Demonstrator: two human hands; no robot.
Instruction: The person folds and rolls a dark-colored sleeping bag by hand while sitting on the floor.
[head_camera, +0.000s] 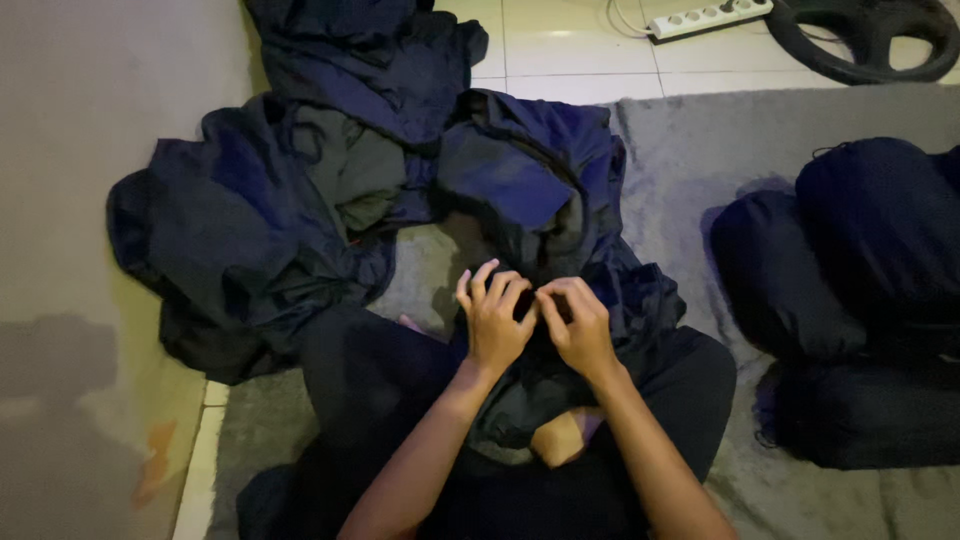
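Head view, looking down on a seated person, legs crossed. Landmark for all positions: the grey rug (700, 160) covering most of the floor.

Largest item: a heap of dark blue jackets (260, 210) lying across the rug's left edge and spilling toward the wall (90, 150), which runs along the rug's left side. One more dark garment (370, 55) lies past the rug's far left corner, on the pale tiles (560, 45).

On the rug's right side: three stuffed dark sacks (880, 230), packed tight, touching one another.

Near the rug's middle, running onto the person's lap: a blue jacket (540, 190), crumpled, its near end bunched under both hands.

Beyond the rug's far right corner: a black ring-shaped object (865, 35) on the tiles, with a white power strip (710, 18) just beside it.

Hands, at the rug's near centre, close together and touching at the fingertips. Left hand (492, 320): fingers curled, pinching a fold of the blue jacket. Right hand (582, 330): fingers bent inward, gripping the same fold from the other side. What exactly lies between the fingertips cannot be told; the fabric is dark and the spot is shadowed.
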